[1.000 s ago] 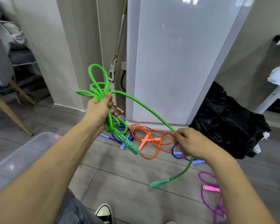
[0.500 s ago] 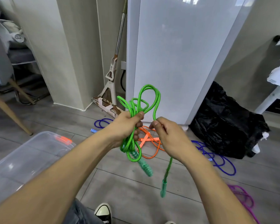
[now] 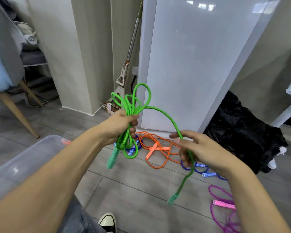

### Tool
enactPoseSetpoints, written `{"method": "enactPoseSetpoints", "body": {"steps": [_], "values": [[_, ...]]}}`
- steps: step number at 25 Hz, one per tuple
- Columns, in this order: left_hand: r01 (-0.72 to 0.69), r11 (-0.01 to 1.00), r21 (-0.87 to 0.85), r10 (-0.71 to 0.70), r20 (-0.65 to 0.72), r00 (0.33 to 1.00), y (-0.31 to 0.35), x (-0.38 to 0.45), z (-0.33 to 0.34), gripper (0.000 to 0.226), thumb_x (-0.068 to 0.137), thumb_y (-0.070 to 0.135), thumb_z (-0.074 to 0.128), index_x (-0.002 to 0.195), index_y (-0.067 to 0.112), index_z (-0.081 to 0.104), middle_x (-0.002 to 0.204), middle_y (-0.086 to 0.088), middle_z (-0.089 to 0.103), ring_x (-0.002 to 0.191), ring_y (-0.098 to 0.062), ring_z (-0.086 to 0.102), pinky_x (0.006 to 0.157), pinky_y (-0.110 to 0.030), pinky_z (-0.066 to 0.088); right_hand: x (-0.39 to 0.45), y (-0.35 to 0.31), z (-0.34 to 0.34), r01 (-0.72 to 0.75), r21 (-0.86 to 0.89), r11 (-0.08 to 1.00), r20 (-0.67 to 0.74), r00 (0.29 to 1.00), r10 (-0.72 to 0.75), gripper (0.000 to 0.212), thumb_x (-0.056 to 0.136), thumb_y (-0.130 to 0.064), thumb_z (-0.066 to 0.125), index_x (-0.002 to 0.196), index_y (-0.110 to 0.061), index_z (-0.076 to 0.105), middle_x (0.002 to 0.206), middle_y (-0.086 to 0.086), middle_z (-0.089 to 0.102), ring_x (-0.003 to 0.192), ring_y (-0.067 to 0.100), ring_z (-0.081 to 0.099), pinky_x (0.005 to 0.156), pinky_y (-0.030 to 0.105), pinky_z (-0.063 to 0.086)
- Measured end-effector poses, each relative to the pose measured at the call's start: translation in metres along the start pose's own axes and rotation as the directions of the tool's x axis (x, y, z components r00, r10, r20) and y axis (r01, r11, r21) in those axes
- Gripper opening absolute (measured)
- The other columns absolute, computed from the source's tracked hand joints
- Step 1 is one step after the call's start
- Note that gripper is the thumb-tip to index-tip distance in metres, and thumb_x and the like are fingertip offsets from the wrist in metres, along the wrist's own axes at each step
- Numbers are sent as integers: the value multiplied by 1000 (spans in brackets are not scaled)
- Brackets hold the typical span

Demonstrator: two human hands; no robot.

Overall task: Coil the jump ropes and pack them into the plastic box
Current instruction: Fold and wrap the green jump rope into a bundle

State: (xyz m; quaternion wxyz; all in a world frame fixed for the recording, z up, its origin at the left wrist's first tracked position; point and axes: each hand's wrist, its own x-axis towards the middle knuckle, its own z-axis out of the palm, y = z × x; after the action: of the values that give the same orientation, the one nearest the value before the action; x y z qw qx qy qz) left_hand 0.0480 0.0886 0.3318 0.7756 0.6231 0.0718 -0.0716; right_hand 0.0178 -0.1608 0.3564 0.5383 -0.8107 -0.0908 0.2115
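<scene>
My left hand [image 3: 123, 123] grips a bundle of loops of the green jump rope [image 3: 133, 105], with loops sticking up above the fist and one green handle hanging below it. A free strand arcs right from the bundle and runs through my right hand [image 3: 200, 150], whose fingers curl loosely around it. The other green handle dangles below that hand. A clear plastic box [image 3: 23, 158] sits on the floor at the lower left. On the floor lie an orange rope [image 3: 158, 148], a blue rope [image 3: 202, 170] and a pink rope [image 3: 223, 204].
A white cabinet [image 3: 191, 64] stands straight ahead, with a mop [image 3: 124, 76] leaning beside it. A black bag [image 3: 245, 130] lies to the right. A chair with wooden legs [image 3: 15, 106] is at the left. My shoe [image 3: 107, 222] shows at the bottom edge.
My right hand has moved away from the bundle to the right and slid down the free strand. The left hand keeps its grip on the loops, which have grown by one more loop.
</scene>
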Motion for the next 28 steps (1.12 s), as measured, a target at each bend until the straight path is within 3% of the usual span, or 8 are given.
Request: {"method": "enactPoseSetpoints", "body": {"steps": [5,8,10,14,19,22,24,28], "values": [[21,994,110,-34,124,992,-6,-8,16,13,102,9,49,90,9,48,62,0,41,42,-11,35,43,-24,38,35,-2,20,226,74,971,-378,908,-182,15,100,-25,59,108,-17,70,56,2,55,38,13,39,40,21,32],[-29,991,127,15,108,994,-4,-9,15,20,103,8,47,83,9,48,65,-2,41,45,-12,37,46,-26,40,31,4,13,280,-223,934,-323,883,-341,15,99,-22,60,99,-25,75,52,-14,52,45,3,42,50,16,33],[-122,943,309,100,86,991,-9,-6,12,21,104,12,46,84,11,48,70,-4,41,49,-15,42,53,-31,43,21,5,9,218,-467,857,-215,912,-348,14,97,-30,62,101,-31,75,71,-23,66,66,-2,58,65,17,42],[-230,384,894,215,156,964,-22,4,3,18,103,28,45,107,11,49,93,-9,62,84,-31,60,79,-44,51,0,-7,20,277,-738,615,2,912,-409,19,97,-39,58,111,-35,71,98,-14,71,92,10,62,79,32,48],[-334,-129,934,-58,330,942,-43,-9,21,26,98,6,45,124,8,42,108,-12,54,100,-34,60,71,-41,46,-3,-15,24,386,-802,455,75,822,-565,14,96,-36,60,106,-29,68,92,-11,57,88,17,59,73,38,46],[-446,-303,842,-84,442,893,-48,-25,40,27,101,12,43,129,13,42,121,-9,54,110,-30,55,68,-38,40,-3,-10,2,374,-797,475,2,787,-617,10,87,-37,73,92,-29,70,80,-12,56,71,8,56,66,38,49],[-526,-385,758,-69,545,836,-43,-36,54,24,102,15,40,126,14,45,120,-9,54,108,-29,54,68,-36,33,-3,-6,-10,373,-711,596,-71,806,-588,12,80,-35,82,84,-27,73,74,-7,62,65,6,56,64,35,48],[-723,-248,645,134,762,634,-27,-63,62,27,99,35,32,117,20,45,108,-6,57,96,-29,58,79,-45,49,-7,-2,-40,374,-125,919,-85,919,-386,12,70,-21,85,79,-14,79,74,10,74,65,13,64,65,26,53]]}}
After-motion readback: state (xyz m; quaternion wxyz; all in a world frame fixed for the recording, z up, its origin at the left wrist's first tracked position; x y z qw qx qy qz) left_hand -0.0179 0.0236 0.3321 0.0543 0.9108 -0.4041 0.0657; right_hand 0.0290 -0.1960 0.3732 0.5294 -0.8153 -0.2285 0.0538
